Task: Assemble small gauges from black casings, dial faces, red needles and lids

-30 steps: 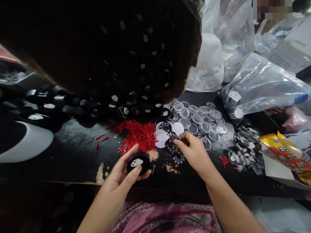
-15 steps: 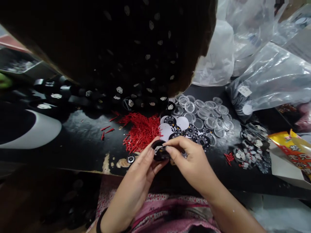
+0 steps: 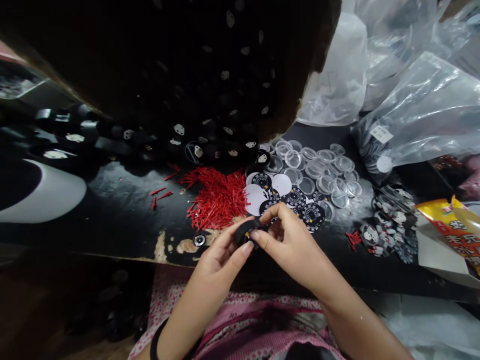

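A black round case (image 3: 242,228) was clasped by the left hand (image 3: 219,257) above the bench (image 3: 120,210) and pinched by the right hand (image 3: 287,240), a printed dial (image 3: 247,234) apparently laid inside, though largely hidden, while red pointers (image 3: 217,202) and clear rings (image 3: 317,172) were left loose beyond, not yet fitted.
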Demonstrator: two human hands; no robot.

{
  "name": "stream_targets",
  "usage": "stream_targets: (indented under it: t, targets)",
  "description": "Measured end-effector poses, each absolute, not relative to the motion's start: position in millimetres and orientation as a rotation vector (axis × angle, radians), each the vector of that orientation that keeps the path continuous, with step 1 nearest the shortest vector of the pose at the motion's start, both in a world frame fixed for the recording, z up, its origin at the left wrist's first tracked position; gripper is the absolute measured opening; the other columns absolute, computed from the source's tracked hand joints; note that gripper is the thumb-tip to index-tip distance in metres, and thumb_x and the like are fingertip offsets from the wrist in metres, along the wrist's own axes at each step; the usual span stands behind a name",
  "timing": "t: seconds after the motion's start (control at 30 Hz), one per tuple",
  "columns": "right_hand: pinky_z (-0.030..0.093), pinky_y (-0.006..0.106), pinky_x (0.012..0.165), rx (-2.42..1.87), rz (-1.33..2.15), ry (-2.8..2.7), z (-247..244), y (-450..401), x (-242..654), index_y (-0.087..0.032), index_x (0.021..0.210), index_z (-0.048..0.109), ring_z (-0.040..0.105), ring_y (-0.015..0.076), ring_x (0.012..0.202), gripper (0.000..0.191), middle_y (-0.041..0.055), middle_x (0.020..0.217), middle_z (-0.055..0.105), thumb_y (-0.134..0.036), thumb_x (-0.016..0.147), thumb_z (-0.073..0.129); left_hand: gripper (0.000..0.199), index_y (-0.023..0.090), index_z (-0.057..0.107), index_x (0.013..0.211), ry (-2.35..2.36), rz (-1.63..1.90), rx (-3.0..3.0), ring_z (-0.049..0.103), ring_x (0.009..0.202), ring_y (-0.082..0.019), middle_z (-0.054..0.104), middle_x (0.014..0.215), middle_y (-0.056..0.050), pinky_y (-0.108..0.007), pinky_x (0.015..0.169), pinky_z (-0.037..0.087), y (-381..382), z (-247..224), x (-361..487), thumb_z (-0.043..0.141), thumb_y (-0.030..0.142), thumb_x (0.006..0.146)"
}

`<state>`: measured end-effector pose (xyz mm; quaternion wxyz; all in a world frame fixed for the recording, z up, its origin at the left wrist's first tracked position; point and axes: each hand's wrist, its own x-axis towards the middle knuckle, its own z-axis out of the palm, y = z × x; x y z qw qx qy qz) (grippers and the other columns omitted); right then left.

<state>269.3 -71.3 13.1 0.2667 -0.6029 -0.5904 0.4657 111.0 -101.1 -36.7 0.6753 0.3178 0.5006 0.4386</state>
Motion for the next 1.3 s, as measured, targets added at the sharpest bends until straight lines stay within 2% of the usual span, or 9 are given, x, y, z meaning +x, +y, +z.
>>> stream_targets:
  t: [0.13, 0.3, 0.43, 0.53, 0.63, 0.8, 0.93, 1.03, 1.3]
  targets:
    - [0.049, 0.027, 0.072, -1.505, 1.357, -1.640, 10.0, -84.1, 270.1, -0.022, 0.104, 0.054, 0.061, 0.0135, 0.082, 0.016, 0.0005, 0.094, 0.064, -0.016, 0.088, 0.053, 0.033, 0.027, 0.073, 0.110, 1.208, 0.955, 0.780, 0.068, 0.111, -0.027, 0.071, 0.121, -0.006, -0.036, 0.094, 0.056, -105.1, -34.4, 107.9, 0.074, 0.035, 0.078]
    - [0.048, 0.027, 0.077, -1.456, 1.269, -1.860, 13.6, -84.2, 266.1, -0.021, 0.107, 0.059, 0.064, 0.0142, 0.086, 0.020, 0.0013, 0.098, 0.069, -0.013, 0.090, 0.053, 0.036, 0.031, 0.073, 0.114, 1.461, 0.935, 1.179, 0.066, 0.113, -0.028, 0.073, 0.115, -0.004, -0.036, 0.103, 0.047, -118.9, -39.0, 80.1, 0.073, 0.031, 0.078]
    - [0.043, 0.038, 0.082, -1.515, 0.756, -2.311, 8.0, -66.8, 246.5, -0.019, 0.099, 0.065, 0.062, 0.0222, 0.090, 0.014, 0.0052, 0.095, 0.071, -0.017, 0.094, 0.053, 0.038, 0.034, 0.072, 0.117, 1.632, 1.046, 1.160, 0.063, 0.118, -0.026, 0.071, 0.121, -0.001, -0.035, 0.112, 0.039, -120.4, -37.5, 61.5, 0.073, 0.034, 0.080]
    - [0.041, 0.044, 0.082, -1.572, 0.384, -2.549, -0.8, -55.0, 227.4, -0.016, 0.096, 0.064, 0.060, 0.0282, 0.091, 0.014, 0.0107, 0.095, 0.069, -0.020, 0.095, 0.051, 0.032, 0.032, 0.070, 0.116, 1.493, 1.221, 0.749, 0.066, 0.112, -0.023, 0.072, 0.118, 0.000, -0.034, 0.105, 0.047, -115.2, -30.6, 61.9, 0.070, 0.036, 0.084]
    - [0.040, 0.044, 0.082, -1.587, 0.274, -2.601, -6.3, -49.3, 218.5, -0.015, 0.095, 0.063, 0.060, 0.0283, 0.090, 0.014, 0.0118, 0.093, 0.069, -0.022, 0.096, 0.050, 0.029, 0.027, 0.070, 0.112, 1.291, 1.289, 0.428, 0.068, 0.109, -0.023, 0.074, 0.113, -0.003, -0.031, 0.093, 0.056, -112.2, -22.8, 69.0, 0.071, 0.033, 0.084]
    - [0.037, 0.037, 0.081, -1.574, 0.486, -2.496, -4.0, -53.1, 228.4, -0.017, 0.089, 0.062, 0.060, 0.0225, 0.088, 0.015, 0.0072, 0.091, 0.069, -0.024, 0.096, 0.052, 0.028, 0.025, 0.070, 0.113, 1.149, 1.274, 0.314, 0.062, 0.121, -0.025, 0.072, 0.121, -0.005, -0.035, 0.103, 0.052, -109.8, -20.4, 83.0, 0.070, 0.031, 0.085]
    - [0.036, 0.035, 0.082, -1.523, 0.543, -2.375, -1.5, -62.8, 238.8, -0.018, 0.095, 0.065, 0.058, 0.0217, 0.091, 0.013, 0.0065, 0.096, 0.069, -0.027, 0.097, 0.055, 0.026, 0.022, 0.072, 0.109, 1.098, 1.275, 0.343, 0.062, 0.122, -0.027, 0.072, 0.122, -0.006, -0.040, 0.105, 0.050, -104.1, -23.8, 89.2, 0.070, 0.034, 0.085]
    - [0.036, 0.035, 0.080, -1.475, 0.526, -2.324, -1.0, -68.7, 243.4, -0.017, 0.092, 0.064, 0.057, 0.0215, 0.087, 0.016, 0.0069, 0.092, 0.067, -0.025, 0.098, 0.052, 0.023, 0.022, 0.073, 0.105, 1.060, 1.258, 0.316, 0.064, 0.119, -0.027, 0.073, 0.119, -0.007, -0.042, 0.103, 0.052, -101.4, -21.5, 89.1, 0.070, 0.032, 0.085]
    - [0.042, 0.031, 0.082, -1.281, 0.923, -1.982, 20.0, -74.6, 244.8, -0.020, 0.086, 0.060, 0.060, 0.0159, 0.088, 0.013, 0.0021, 0.089, 0.065, -0.021, 0.097, 0.054, 0.034, 0.028, 0.068, 0.116, 1.320, 1.180, 0.563, 0.068, 0.110, -0.023, 0.073, 0.115, -0.002, -0.034, 0.099, 0.053, -103.3, -24.4, 91.2, 0.071, 0.036, 0.083]
